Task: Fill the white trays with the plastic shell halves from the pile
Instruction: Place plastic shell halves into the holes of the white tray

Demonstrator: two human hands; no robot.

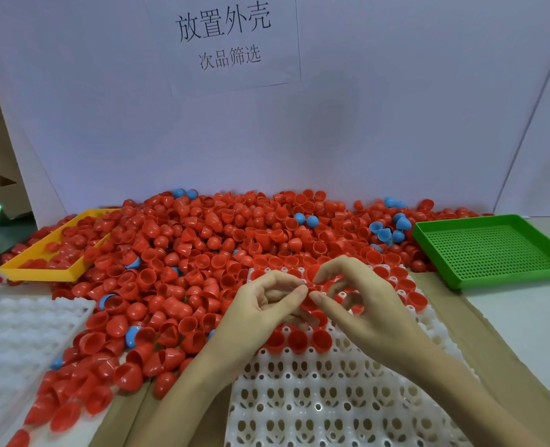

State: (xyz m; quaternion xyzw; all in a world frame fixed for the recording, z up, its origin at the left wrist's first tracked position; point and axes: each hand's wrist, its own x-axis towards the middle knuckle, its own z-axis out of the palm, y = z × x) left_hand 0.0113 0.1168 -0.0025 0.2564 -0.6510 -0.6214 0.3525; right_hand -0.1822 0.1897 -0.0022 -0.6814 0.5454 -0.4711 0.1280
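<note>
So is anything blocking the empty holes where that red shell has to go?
Nothing visible is. Both hands hold the red shell right above the white tray, whose near holes lie open; only its far rows hold shells.

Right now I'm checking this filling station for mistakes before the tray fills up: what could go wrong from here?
1. Stray blue plastic shell halves lie mixed through the red plastic shell pile; one could end up in the white pocketed tray.
2. The pile presses against the tray's far edge, so loose shells may roll into open pockets.
3. Both hands, left hand and right hand, pinch red shells together; nested halves could get seated as one.
</note>
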